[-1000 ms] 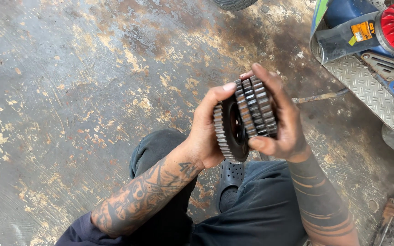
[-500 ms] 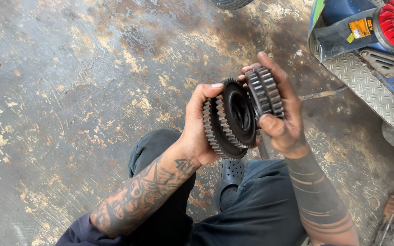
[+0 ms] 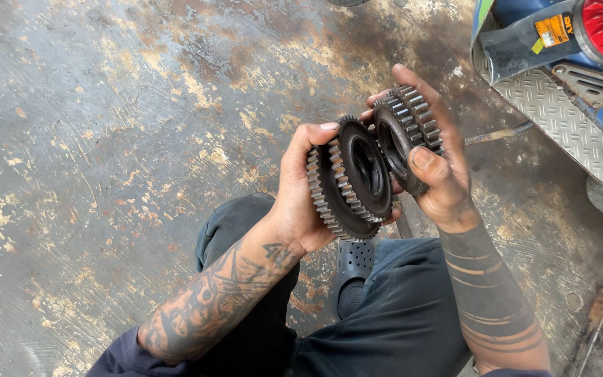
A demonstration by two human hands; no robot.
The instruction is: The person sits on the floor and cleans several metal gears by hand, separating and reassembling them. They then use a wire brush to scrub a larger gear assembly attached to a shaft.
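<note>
The person is holding two sets of dark steel gears up in front of them, above their knees and the stained concrete floor (image 3: 106, 139). The left hand (image 3: 294, 202) is gripping the larger gear cluster (image 3: 350, 178), with the palm behind its back face and the fingertips curling over the toothed rim at the top. The right hand (image 3: 441, 174) is closing around the smaller gear cluster (image 3: 406, 136), with the thumb pressing across the front of its teeth and the fingers wrapping over the back. The two clusters are sitting just beside each other, their inner edges touching or very nearly so. Judging by their thick metal and the way each fills a whole hand, they are probably heavy, rigid and not at all fragile, though the greasy look suggests a slippery surface. The teeth are giving the fingers good purchase, so the rim looks like the safest place to hold; the smooth centre bore would likely offer less grip. A grey clog (image 3: 354, 269) is showing below, and a blue machine (image 3: 567, 84) with a ridged metal plate is standing at the upper right.
</note>
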